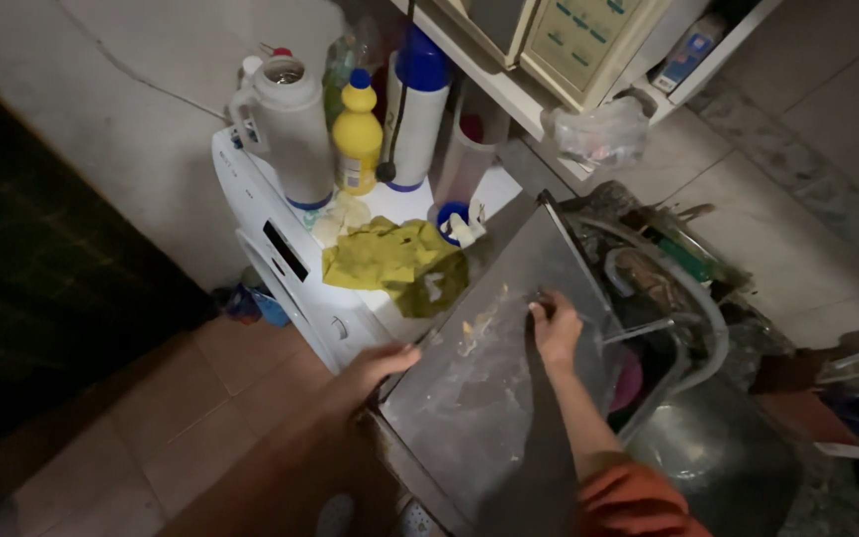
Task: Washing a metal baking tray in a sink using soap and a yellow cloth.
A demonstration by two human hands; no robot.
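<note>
Scrubbing underway: left hand (381, 364) gripping metal tray (479, 398) edge, right hand (555, 328) closed on scrubber, smears and yellow residue (477, 328) left to clear.

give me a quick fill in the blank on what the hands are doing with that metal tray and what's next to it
1. The left hand grips the ____ edge of the metal tray.
2. The right hand presses on the tray's ____ surface.
3. A crumpled ____ cloth lies on the white appliance.
4. The yellow bottle has a ____ cap.

Missing words: left; upper; yellow; blue
</note>
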